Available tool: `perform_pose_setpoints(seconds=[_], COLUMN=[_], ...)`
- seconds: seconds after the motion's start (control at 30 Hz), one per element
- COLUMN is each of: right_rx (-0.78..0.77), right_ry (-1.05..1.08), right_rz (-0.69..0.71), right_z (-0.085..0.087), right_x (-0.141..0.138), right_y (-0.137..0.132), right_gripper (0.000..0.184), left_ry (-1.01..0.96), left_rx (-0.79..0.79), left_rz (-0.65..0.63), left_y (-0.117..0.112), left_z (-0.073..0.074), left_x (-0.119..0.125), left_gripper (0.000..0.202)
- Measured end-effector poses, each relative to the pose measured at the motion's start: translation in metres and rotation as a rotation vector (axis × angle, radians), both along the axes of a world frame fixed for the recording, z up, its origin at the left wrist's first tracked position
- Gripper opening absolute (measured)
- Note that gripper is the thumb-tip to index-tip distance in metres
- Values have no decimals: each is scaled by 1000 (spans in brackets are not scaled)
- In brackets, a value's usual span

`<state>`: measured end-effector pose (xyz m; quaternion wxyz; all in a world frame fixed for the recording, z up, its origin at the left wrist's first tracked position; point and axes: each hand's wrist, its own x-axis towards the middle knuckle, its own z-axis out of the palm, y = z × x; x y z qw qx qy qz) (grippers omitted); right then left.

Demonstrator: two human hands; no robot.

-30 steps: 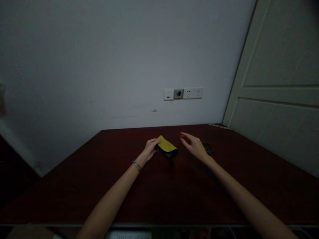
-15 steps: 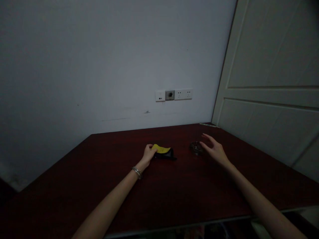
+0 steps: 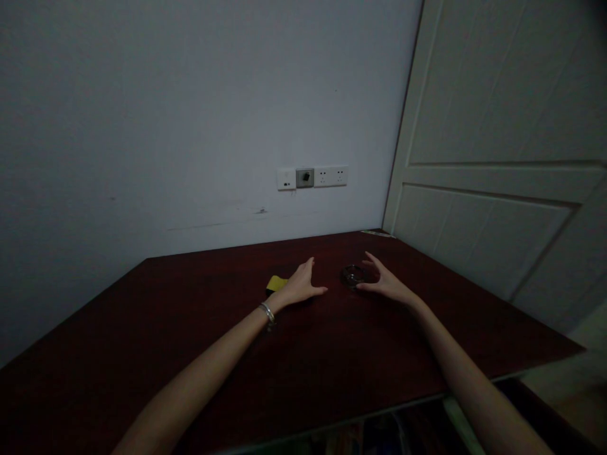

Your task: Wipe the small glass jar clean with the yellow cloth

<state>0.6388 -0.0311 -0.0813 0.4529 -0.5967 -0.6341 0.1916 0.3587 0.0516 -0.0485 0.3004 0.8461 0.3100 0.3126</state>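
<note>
A round, clear, dark-tinted glass dish (image 3: 351, 275), resembling an ashtray, sits on the dark red tabletop (image 3: 303, 360). My right hand (image 3: 382, 281) is at its right side, thumb and fingers spread; whether the thumb touches the rim I cannot tell. To the left of the dish my left hand (image 3: 300, 285) is open and holds nothing, its thumb apart from the fingers. Behind that hand lies a yellow and black item (image 3: 277, 284), mostly hidden by the hand, its kind unclear. A bracelet (image 3: 268, 311) circles my left wrist.
A pale wall with a row of sockets (image 3: 313, 177) rises behind the table. On the right stands a white panelled door (image 3: 474, 208). A thin strip (image 3: 378, 234) lies at the far corner. Below the front edge, dim items show in an open space.
My left hand has let go of the yellow and black item and moved right, toward the glass dish. My right hand stays beside the dish. The view has turned slightly right.
</note>
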Motion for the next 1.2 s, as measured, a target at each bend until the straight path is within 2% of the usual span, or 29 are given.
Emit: perform_pose_setpoints(seconds=[0.17, 0.3, 0.43, 0.63, 0.83, 1.2], right_rx=[-31, -33, -30, -23, -15, 8], right_ry=[-13, -25, -39, -31, 6, 82], right_rz=[-10, -16, -49, -75, -83, -35], right_z=[-5, -7, -9, -15, -17, -22], right_x=[3, 7, 9, 7, 5, 7], right_y=[1, 0, 2, 6, 7, 10], right_gripper=[112, 114, 115, 109, 108, 106], left_ry=[71, 95, 116, 156, 189, 264], left_rx=[-4, 22, 44, 39, 41, 24], left_rz=[-94, -159, -214, -222, -211, -289], left_y=[14, 24, 30, 37, 38, 37], left_z=[-7, -10, -14, -22, -24, -24], left_x=[50, 80, 96, 100, 97, 97], left_gripper=[91, 71, 51, 39, 51, 53])
